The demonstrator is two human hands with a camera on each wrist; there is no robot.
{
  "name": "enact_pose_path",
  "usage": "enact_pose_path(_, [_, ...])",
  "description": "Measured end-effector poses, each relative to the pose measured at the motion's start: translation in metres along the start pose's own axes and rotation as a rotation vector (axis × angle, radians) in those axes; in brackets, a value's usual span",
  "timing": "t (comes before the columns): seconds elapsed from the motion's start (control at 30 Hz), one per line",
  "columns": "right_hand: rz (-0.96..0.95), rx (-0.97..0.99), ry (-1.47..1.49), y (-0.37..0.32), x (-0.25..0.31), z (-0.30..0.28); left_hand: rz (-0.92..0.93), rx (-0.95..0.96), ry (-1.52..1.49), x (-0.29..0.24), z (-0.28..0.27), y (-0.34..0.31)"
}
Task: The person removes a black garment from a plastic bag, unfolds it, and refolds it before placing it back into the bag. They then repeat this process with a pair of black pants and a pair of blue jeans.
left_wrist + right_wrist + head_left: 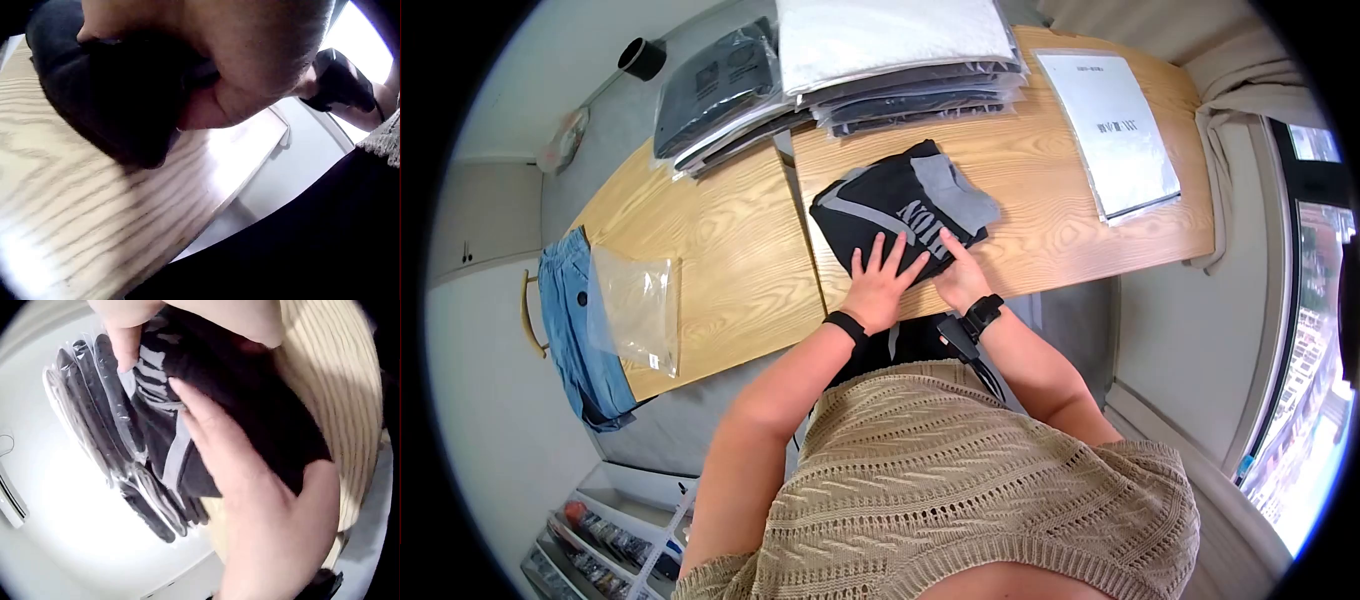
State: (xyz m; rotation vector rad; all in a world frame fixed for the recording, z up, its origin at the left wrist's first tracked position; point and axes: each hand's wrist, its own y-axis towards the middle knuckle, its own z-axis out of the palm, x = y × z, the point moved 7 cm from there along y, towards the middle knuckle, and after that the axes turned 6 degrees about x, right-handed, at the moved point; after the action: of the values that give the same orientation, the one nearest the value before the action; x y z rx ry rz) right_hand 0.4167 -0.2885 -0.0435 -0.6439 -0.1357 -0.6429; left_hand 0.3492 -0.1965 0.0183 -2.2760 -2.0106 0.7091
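Note:
A folded black shirt [870,200] with grey panels and grey lettering lies near the front edge of the table. My left hand [877,292] holds its near left side, fingers spread over the top and the thumb tucked at the near edge. In the left wrist view the thumb [206,112] shows beside the dark cloth. To the right, my right hand [962,277] grips the near right edge with its thumb on top; its other fingers are mostly hidden beneath the cloth. The lettering [153,375] appears between both hands in the right wrist view.
Stacks of bagged garments [900,95] stand at the back, beside a bagged dark garment [720,85]. On the right lies a flat white package [1110,135]. Blue trousers [570,320] and a clear plastic bag [640,310] lie at the left end. A gap [800,220] divides the wooden tabletops.

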Motion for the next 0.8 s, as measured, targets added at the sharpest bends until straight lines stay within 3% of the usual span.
enact_pose_path(0.13, [-0.099, -0.151, -0.202, 0.002, 0.003, -0.012, 0.011, 0.009, -0.066, 0.000, -0.003, -0.004])
enact_pose_path(0.23, [-0.217, -0.119, -0.422, -0.005, 0.003, 0.014, 0.030, 0.042, -0.147, 0.006, -0.008, -0.009])
enact_pose_path(0.3, [-0.024, -0.147, -0.202, 0.020, -0.014, -0.013, 0.112, 0.033, -0.144, 0.011, -0.015, -0.020])
enact_pose_path(0.37, [0.051, -0.107, -0.138, 0.020, -0.014, 0.010, 0.161, -0.089, -0.314, 0.030, -0.022, -0.039])
enact_pose_path(0.43, [0.020, -0.075, -0.181, 0.025, -0.008, 0.025, 0.040, -0.412, -0.391, 0.072, -0.044, -0.077])
enact_pose_path(0.57, [-0.087, 0.085, -0.309, 0.016, 0.007, 0.067, -0.567, -0.599, -0.384, 0.179, -0.039, -0.197])
enact_pose_path(0.63, [-0.067, 0.119, -0.346, 0.011, 0.002, 0.086, -0.872, -0.619, -0.243, 0.230, -0.020, -0.262])
enact_pose_path(0.67, [-0.038, 0.129, -0.363, 0.007, -0.006, 0.097, -0.889, -0.634, -0.246, 0.241, -0.021, -0.283])
enact_pose_path(0.73, [-0.027, 0.132, -0.406, -0.003, -0.025, 0.125, -1.203, -0.616, 0.000, 0.263, -0.024, -0.334])
enact_pose_path(0.8, [0.044, 0.157, -0.449, -0.009, -0.051, 0.142, -1.256, -0.614, 0.039, 0.282, -0.016, -0.359])
